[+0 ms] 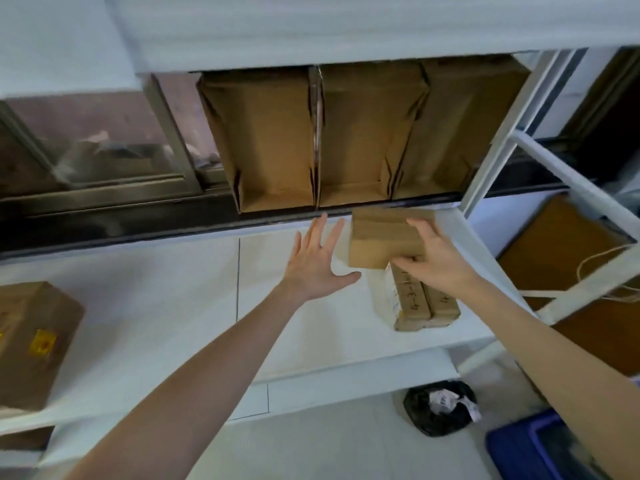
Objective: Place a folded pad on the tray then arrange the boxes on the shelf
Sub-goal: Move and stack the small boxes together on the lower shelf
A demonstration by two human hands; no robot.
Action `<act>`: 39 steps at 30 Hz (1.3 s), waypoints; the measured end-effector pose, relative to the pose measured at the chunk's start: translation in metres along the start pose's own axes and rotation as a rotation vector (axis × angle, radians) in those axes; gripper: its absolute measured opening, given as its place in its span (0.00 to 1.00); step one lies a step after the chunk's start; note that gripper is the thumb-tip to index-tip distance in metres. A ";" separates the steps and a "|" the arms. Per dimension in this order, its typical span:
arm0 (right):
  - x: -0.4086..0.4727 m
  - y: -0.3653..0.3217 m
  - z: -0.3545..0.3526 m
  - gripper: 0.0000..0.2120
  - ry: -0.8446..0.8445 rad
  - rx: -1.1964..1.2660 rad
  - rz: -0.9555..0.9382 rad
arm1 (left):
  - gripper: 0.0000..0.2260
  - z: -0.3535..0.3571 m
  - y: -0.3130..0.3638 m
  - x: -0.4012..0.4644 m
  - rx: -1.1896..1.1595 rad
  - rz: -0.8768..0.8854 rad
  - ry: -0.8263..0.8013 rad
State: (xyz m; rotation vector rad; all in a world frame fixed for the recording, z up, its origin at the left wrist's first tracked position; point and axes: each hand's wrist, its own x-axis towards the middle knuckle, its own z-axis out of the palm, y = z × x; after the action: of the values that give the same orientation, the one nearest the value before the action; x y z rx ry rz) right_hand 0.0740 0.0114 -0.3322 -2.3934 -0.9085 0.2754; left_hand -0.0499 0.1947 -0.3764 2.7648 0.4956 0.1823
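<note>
A small brown cardboard box (381, 237) rests on top of a lower pair of boxes (426, 303) marked with handwriting, at the right of the white shelf (156, 306). My right hand (433, 258) grips the small box from its right side, thumb under its front edge. My left hand (317, 258) hovers just left of that box, fingers spread, holding nothing. Three open cardboard boxes (273, 140) stand in a row against the back of the shelf. No folded pad or tray is recognisable.
A taped brown box (31, 341) with a yellow label sits at the shelf's left end. White metal uprights (512, 126) frame the right side. Behind them lie brown cartons (571, 258). On the floor are a black bag (440, 407) and a blue crate (533, 448).
</note>
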 end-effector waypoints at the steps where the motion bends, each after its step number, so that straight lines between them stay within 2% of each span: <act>1: -0.002 0.017 -0.003 0.36 0.006 -0.003 0.019 | 0.44 0.010 0.012 0.005 -0.008 0.008 -0.019; 9: -0.012 0.107 0.009 0.44 -0.118 -0.016 0.177 | 0.45 0.087 0.068 0.015 -0.161 -0.047 -0.173; 15: -0.009 0.133 0.030 0.44 -0.215 0.047 0.206 | 0.47 0.126 0.084 0.018 -0.240 -0.123 -0.273; 21: -0.005 0.144 0.049 0.44 -0.258 0.121 0.259 | 0.49 0.136 0.090 0.022 -0.417 -0.208 -0.362; 29: -0.003 0.144 0.056 0.41 -0.246 0.181 0.251 | 0.40 0.135 0.100 0.021 -0.715 -0.228 -0.394; 32: -0.004 0.139 0.057 0.41 -0.262 0.197 0.268 | 0.36 0.136 0.104 0.019 -0.830 -0.243 -0.345; 39: -0.011 0.116 0.063 0.37 -0.273 0.324 0.254 | 0.44 0.130 0.085 0.004 -0.700 -0.333 -0.279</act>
State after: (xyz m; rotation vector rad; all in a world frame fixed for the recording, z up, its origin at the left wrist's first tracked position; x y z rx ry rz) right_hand 0.1060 -0.0399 -0.4496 -2.1937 -0.6135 0.8003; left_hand 0.0043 0.0826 -0.4696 1.9556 0.6549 -0.0965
